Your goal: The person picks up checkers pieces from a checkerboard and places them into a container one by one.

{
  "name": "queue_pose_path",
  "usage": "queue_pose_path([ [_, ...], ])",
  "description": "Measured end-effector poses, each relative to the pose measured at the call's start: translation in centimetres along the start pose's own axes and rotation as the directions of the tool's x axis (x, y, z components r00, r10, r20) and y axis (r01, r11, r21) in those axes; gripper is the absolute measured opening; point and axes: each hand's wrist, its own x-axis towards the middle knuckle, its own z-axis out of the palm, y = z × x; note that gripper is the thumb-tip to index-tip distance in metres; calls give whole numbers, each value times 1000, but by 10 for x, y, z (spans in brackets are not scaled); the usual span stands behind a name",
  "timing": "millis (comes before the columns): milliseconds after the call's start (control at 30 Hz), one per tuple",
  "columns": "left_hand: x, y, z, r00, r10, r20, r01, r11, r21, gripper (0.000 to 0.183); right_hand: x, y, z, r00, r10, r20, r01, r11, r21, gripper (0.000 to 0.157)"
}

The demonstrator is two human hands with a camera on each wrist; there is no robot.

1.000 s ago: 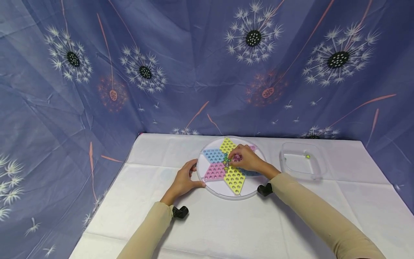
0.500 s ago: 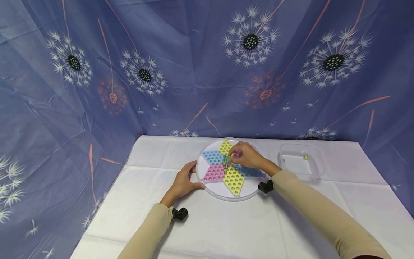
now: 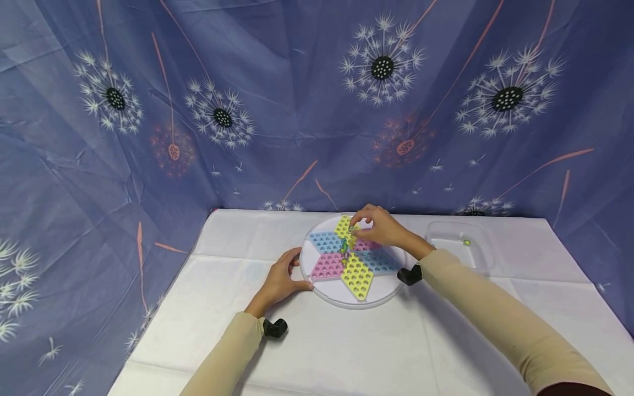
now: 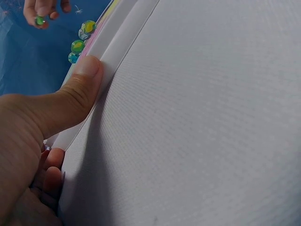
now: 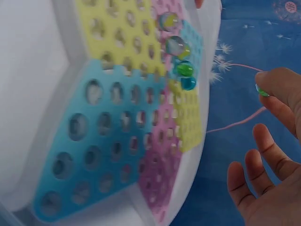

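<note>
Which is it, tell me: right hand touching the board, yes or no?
No, the right wrist view shows the right hand pinching a green marble clear of the board.

And now the marble (image 5: 262, 92) is partly covered by the right hand (image 3: 380, 226); some of the board's (image 3: 380, 286) left edge is masked by the left hand (image 3: 278, 278); the table's (image 3: 346, 352) near edge is cut off!

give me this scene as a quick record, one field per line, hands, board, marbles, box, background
left hand: grips the rim of the board at its left side
right hand: pinches a green marble, raised off the board
board: round, white, with a star of holes in yellow, pink and blue
board marbles: a small cluster near the star's middle, exact count unclear
clear box: right of the board, one yellow-green marble inside
surface: white cloth
background: blue curtain with dandelion print
</note>
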Motion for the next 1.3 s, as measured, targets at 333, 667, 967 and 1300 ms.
queue_pose_path([
  [333, 0, -3, 2, 1000, 10, 5, -10, 1000, 10, 102, 8, -13, -15, 999, 4, -40, -4, 1000, 6, 19],
  [667, 0, -3, 1, 999, 45, -11, -44, 999, 32, 101, 11, -22, -19, 999, 29, -39, -29, 1000, -2, 20],
  [967, 0, -1, 2, 1000, -4, -7, 4, 1000, 12, 103, 10, -17, -17, 998, 28, -55, -28, 1000, 9, 18],
  [1300, -1, -1, 1, 1000, -2, -9, 2, 1000, 12, 103, 0, -11, -25, 995, 60, -77, -57, 998, 41, 18],
])
